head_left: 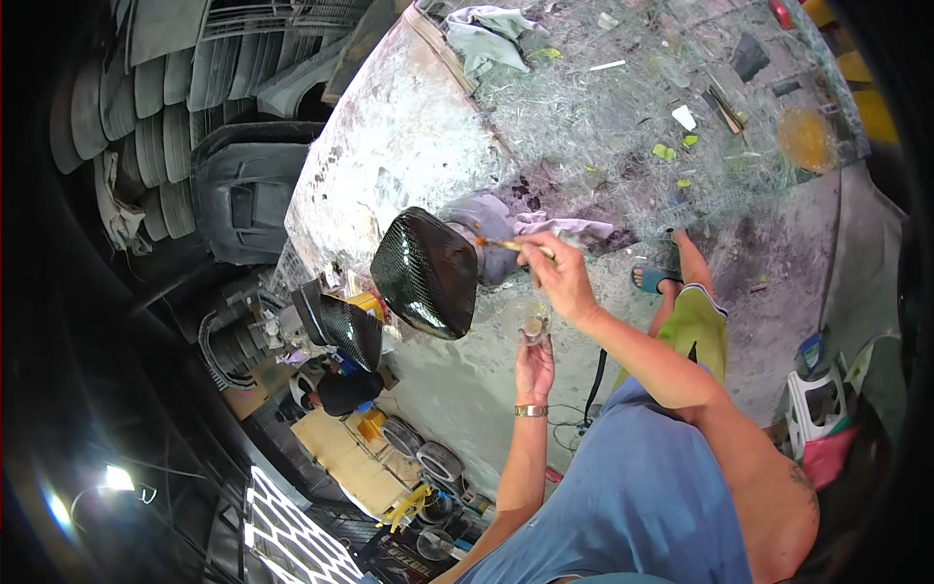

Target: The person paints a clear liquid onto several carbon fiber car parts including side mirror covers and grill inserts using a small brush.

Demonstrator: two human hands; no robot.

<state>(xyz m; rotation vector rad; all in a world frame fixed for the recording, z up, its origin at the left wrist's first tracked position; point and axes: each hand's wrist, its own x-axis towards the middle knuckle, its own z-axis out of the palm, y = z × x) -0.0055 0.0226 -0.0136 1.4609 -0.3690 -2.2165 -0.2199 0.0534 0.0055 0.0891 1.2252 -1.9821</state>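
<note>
My right hand [559,279] is closed around the pale handle of a small brush [516,246], whose amber-stained tip is at the edge of a grey rounded form. Below it, my left hand [534,372] grips a small clear cup [526,318] with something pale inside. Just left of the brush stands a glossy black carbon-fibre shell [425,275], shaped like a mirror cover. Its right edge lies beside the grey form [498,261]. I cannot tell whether the bristles touch the shell. A crumpled mauve cloth [569,227] lies behind the brush.
Another dark carbon-fibre piece [350,329] is farther left. The stained worktable [603,127] carries a grey rag [489,37], scraps and an amber disc [807,139]. A white stool [817,414] is at right. Another person [348,391] works low at left, near tyres [440,461].
</note>
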